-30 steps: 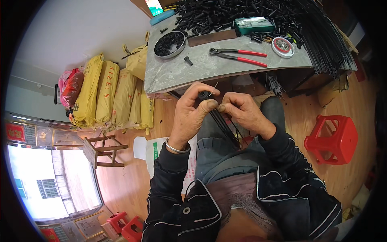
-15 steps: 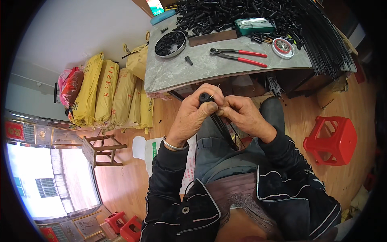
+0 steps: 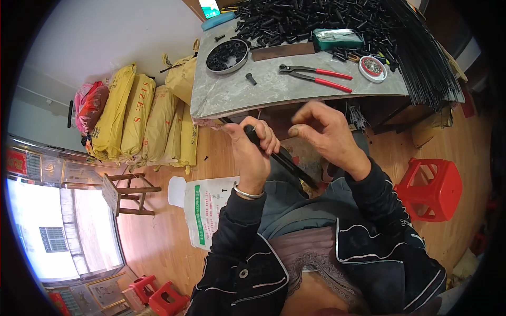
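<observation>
My left hand is closed round a bundle of thin black rods with a dark round cap at its upper end. The rods slant down to the right over my lap, and a thin pin-like wire sticks up beside the cap. My left thumb is lifted off, while the fingers wrap the bundle. Apart from it, to the right, hovers my right hand, its fingers curved and slightly blurred. A gap shows between thumb and forefinger, with nothing visible in it.
On the grey table are red-handled pincers, a bowl of black rings, a small white dish, a green box and heaped black parts. Long black rods overhang its right edge. A red stool stands right; yellow sacks lean left.
Both hands were together at the cap. My right hand has come off and moved right; my left hand has turned and shifted slightly left and down with the bundle.
</observation>
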A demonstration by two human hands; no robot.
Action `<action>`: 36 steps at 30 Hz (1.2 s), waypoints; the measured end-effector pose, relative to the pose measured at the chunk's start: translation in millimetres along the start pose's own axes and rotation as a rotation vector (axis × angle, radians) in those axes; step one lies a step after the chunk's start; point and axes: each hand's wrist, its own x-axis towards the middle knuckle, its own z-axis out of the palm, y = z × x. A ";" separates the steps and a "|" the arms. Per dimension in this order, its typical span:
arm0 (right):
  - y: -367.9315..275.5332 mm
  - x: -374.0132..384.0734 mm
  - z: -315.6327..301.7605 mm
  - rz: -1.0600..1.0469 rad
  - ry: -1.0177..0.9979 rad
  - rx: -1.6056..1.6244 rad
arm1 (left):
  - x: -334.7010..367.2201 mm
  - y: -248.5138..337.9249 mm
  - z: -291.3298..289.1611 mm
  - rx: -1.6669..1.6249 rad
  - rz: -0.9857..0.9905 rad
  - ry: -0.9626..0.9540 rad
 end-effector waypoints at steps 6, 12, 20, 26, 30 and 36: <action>-8.1 19.8 30.2 -0.554 0.120 -0.397 | -2.2 -18.8 9.7 0.275 0.059 0.467; 0.2 14.3 39.3 -0.481 0.140 -0.466 | -6.2 -17.0 13.0 0.271 0.015 0.481; 42.6 53.6 -14.4 -0.353 0.298 -0.558 | -6.8 -5.5 8.7 0.175 -0.002 0.440; 119.4 93.9 -51.6 -0.412 0.157 -1.031 | -17.2 -4.6 -4.2 0.190 -0.001 0.365; 130.1 107.1 -57.5 -0.465 0.174 -1.022 | -16.6 2.1 -2.3 0.252 -0.023 0.377; 74.1 64.7 -42.9 0.035 0.156 -0.303 | -12.7 0.4 -0.1 0.292 -0.053 0.385</action>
